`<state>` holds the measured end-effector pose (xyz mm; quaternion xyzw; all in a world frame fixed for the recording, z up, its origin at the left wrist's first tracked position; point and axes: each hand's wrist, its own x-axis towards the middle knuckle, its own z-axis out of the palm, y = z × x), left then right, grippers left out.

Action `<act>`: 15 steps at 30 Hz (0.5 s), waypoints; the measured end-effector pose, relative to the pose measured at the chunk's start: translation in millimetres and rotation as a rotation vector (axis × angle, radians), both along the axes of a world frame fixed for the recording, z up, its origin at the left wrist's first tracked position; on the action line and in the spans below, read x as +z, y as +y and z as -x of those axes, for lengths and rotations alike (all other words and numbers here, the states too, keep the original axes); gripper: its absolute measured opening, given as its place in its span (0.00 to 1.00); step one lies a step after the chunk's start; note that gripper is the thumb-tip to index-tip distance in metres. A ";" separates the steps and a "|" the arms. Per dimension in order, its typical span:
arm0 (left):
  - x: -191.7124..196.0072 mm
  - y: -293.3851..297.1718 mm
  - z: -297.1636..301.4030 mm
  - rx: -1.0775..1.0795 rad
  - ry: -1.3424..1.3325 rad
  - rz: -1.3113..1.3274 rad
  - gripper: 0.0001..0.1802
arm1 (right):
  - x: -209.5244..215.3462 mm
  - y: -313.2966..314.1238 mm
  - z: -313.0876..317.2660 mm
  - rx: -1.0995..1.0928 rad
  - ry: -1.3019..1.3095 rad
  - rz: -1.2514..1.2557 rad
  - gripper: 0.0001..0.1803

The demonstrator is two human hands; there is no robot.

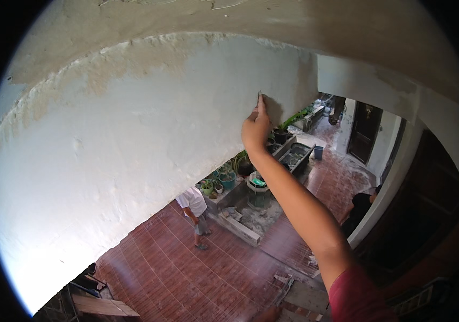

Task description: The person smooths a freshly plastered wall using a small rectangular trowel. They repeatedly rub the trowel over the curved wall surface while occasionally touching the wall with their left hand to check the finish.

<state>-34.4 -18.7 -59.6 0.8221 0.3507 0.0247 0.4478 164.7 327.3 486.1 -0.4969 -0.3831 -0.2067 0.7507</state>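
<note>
My right hand (257, 129) is raised against the pale plastered beam face (149, 118), near its right end. The index finger stretches upward and its tip meets the plaster. The other fingers curl in toward the palm. A tiny dark and light bit shows at the fingertip; whatever the hand may hold is too small to make out. From the lower right comes my bare forearm, with a dark red sleeve (355, 298). Rough brownish patches run along the beam's upper edge, under the ceiling (272, 19). My left hand does not show.
Far below lies a red tiled floor (181, 263). A person in a white shirt (192, 201) stands there; another in dark clothes (361, 212) is at the right. Potted plants (227, 177) and a concrete trough (296, 155) line the middle. A wooden board (103, 306) sits lower left.
</note>
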 end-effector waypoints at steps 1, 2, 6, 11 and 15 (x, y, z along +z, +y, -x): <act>0.1 0.3 0.0 0.002 -0.003 0.003 0.32 | 0.5 1.5 -0.9 0.013 -0.018 0.037 0.28; 0.2 1.0 -0.6 0.004 -0.004 0.004 0.32 | 1.6 3.1 -2.4 -0.043 -0.067 -0.050 0.28; 1.3 2.0 -2.3 0.013 -0.006 0.013 0.32 | 4.4 6.1 -7.6 -0.025 0.040 0.036 0.30; 1.3 4.5 -4.1 0.017 -0.002 0.015 0.32 | 7.8 11.3 -1.5 0.004 0.066 -0.031 0.30; 1.4 5.6 -5.3 0.007 0.006 0.021 0.32 | 16.1 11.0 3.4 -0.065 0.096 0.035 0.29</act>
